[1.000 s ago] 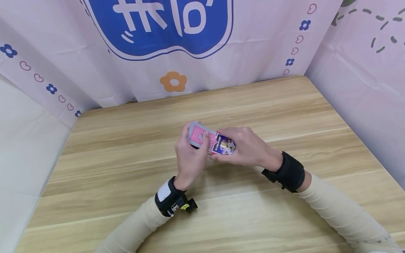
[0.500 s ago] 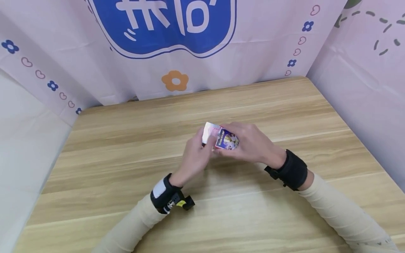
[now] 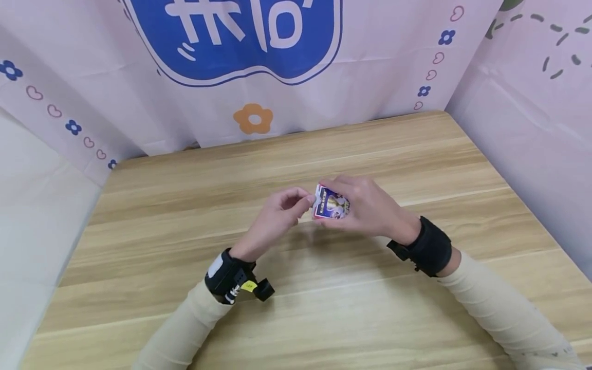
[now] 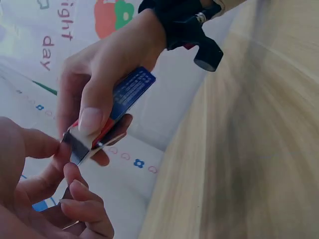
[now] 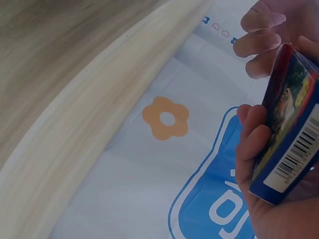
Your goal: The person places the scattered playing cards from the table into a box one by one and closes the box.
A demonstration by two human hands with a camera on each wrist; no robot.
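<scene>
A small blue and red playing-card box [image 3: 333,204] is held up above the table. My right hand [image 3: 370,208] grips it, thumb on one side and fingers on the other. A barcode marks the box's closed end [image 5: 291,159] in the right wrist view. My left hand [image 3: 273,218] is at the other end, its thumb and forefinger pinching a small flap [image 4: 77,142] there. The left hand's remaining fingers [image 4: 84,204] are bent below the flap. No cards show outside the box; its inside is hidden.
The hands are over the wood-grain table [image 3: 185,267]. A white cloth with a blue sign [image 3: 250,46] and an orange flower [image 3: 253,118] hangs behind the table's back edge. White sheets flank the left and right sides.
The pink-backed cards that stuck out of the box have gone into it. My left hand has drawn back slightly left, from holding the cards to the box's end.
</scene>
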